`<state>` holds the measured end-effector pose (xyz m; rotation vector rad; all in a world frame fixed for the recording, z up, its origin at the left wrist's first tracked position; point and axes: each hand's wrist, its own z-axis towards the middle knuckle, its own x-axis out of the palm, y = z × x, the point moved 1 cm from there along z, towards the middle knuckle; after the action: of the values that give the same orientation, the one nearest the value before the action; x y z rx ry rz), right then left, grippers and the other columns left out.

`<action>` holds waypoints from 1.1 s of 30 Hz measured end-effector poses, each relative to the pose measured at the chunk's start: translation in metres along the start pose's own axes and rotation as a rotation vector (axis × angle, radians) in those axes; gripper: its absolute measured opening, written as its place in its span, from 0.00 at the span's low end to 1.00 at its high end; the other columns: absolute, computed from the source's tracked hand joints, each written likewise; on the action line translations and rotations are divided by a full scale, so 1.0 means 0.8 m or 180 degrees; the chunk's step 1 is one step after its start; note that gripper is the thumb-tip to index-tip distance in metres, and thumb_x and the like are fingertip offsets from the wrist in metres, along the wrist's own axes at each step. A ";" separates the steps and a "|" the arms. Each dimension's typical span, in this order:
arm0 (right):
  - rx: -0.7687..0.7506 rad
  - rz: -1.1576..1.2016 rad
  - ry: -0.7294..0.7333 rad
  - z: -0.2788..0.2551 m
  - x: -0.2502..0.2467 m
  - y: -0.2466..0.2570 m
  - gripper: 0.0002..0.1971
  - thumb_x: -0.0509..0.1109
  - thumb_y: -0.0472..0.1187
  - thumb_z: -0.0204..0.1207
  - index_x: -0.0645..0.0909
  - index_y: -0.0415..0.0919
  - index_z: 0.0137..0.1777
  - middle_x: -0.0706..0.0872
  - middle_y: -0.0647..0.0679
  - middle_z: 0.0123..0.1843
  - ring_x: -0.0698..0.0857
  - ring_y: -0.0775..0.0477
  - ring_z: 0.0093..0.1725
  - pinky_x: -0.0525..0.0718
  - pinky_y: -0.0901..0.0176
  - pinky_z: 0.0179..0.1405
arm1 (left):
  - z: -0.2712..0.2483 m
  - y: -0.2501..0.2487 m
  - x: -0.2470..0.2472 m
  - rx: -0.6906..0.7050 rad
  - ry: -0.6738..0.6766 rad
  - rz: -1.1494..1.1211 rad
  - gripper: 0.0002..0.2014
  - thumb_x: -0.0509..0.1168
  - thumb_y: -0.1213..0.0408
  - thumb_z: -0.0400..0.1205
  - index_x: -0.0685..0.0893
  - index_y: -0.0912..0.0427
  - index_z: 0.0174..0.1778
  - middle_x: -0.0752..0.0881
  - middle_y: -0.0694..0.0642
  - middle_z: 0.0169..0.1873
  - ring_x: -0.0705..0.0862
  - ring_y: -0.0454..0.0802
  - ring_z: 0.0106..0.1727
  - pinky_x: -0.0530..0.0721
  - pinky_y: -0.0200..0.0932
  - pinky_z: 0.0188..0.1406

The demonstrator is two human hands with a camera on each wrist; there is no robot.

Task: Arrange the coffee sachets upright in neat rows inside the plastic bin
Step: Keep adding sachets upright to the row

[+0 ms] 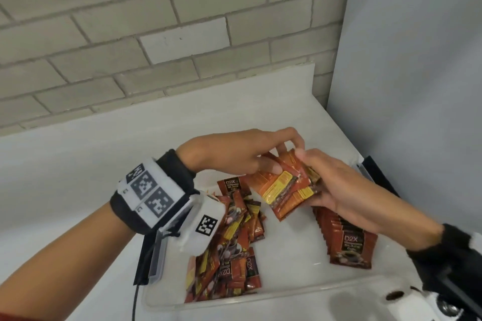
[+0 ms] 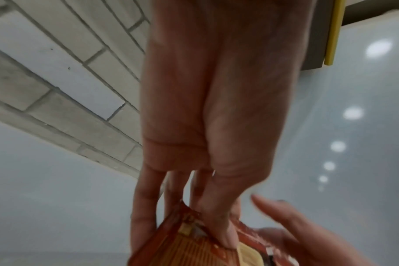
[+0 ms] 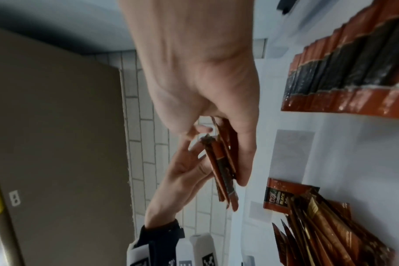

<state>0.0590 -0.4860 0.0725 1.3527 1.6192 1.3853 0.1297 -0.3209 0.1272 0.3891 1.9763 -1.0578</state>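
Both hands hold a small stack of orange-brown coffee sachets [image 1: 287, 190] above the clear plastic bin [image 1: 300, 292]. My left hand [image 1: 250, 154] pinches the stack's upper left edge with thumb and fingers. My right hand [image 1: 336, 185] grips its right side; in the right wrist view the stack [image 3: 223, 167] is seen edge-on between thumb and fingers. In the left wrist view the thumb presses the sachets [image 2: 189, 243]. An upright row of sachets [image 1: 344, 240] stands at the bin's right side. A loose pile of sachets [image 1: 229, 245] lies at its left.
The bin sits on a white counter [image 1: 65, 177] against a grey brick wall [image 1: 130, 34]. A white panel [image 1: 417, 60] rises on the right. A black lid or clip part [image 1: 378, 172] shows at the bin's far right corner.
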 end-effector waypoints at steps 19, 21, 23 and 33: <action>-0.1276 0.0492 -0.1133 -0.013 -0.019 -0.017 0.19 0.67 0.48 0.78 0.72 0.61 0.67 0.89 0.54 0.57 0.90 0.53 0.55 0.87 0.60 0.46 | 0.057 -0.024 0.067 -0.0121 -0.0570 -0.4276 0.28 0.57 0.47 0.77 0.74 0.56 0.72 0.88 0.56 0.56 0.87 0.51 0.56 0.87 0.49 0.57; -0.1359 0.0259 -0.1392 -0.014 -0.023 -0.018 0.19 0.71 0.48 0.74 0.75 0.57 0.64 0.89 0.53 0.56 0.90 0.54 0.53 0.87 0.65 0.42 | 0.056 -0.020 0.069 -0.0119 -0.0485 -0.4257 0.27 0.58 0.48 0.77 0.76 0.59 0.68 0.87 0.60 0.57 0.87 0.54 0.57 0.86 0.51 0.59; -0.1416 0.0207 -0.1555 -0.014 -0.027 -0.020 0.17 0.72 0.45 0.74 0.78 0.54 0.62 0.89 0.53 0.55 0.90 0.55 0.51 0.86 0.66 0.40 | 0.052 -0.015 0.069 -0.0069 -0.0438 -0.4240 0.24 0.60 0.51 0.81 0.76 0.60 0.70 0.86 0.63 0.60 0.86 0.58 0.59 0.85 0.57 0.61; -0.1531 0.0349 -0.1707 -0.003 -0.039 -0.033 0.19 0.70 0.41 0.75 0.73 0.46 0.65 0.91 0.50 0.52 0.90 0.49 0.51 0.87 0.56 0.50 | 0.043 0.006 0.062 0.0092 -0.0703 -0.4413 0.22 0.61 0.73 0.84 0.71 0.60 0.76 0.82 0.68 0.66 0.87 0.66 0.57 0.86 0.68 0.50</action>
<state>0.0579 -0.5143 0.0432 1.3700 0.8120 1.2255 0.1211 -0.3511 0.0754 -1.2250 1.8970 -1.7907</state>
